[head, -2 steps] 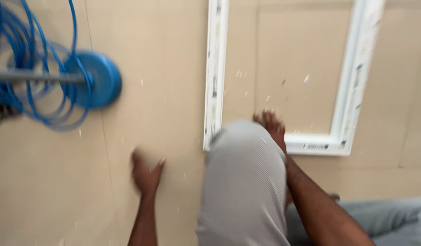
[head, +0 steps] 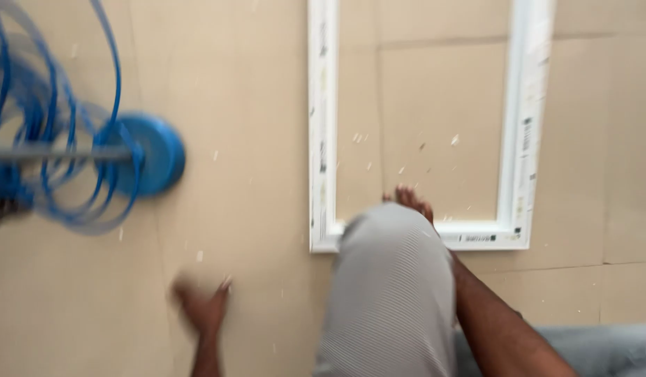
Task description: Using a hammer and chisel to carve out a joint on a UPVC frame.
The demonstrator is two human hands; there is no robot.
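A white rectangular frame (head: 323, 139) lay flat on the beige tiled floor (head: 232, 105), its lower left corner just beside the person's bent knee in grey ribbed cloth (head: 393, 293). Small dark oblong labels sat on the frame's right rail and on its bottom rail near the lower right corner; they were too blurred to make out further. The right hand (head: 410, 201) rested at the frame's bottom rail, mostly hidden behind the knee, so whether its grip was closed could not be told. The left hand (head: 201, 304) was spread, grasping nothing, low over the bare floor left of the knee, blurred. Toward the floor's left edge stood a round blue disc (head: 152, 153) with loops of blue hose (head: 50, 126) and a grey bar across it. Pale chips speckled the tiles inside the frame. Open floor lay between disc and frame.
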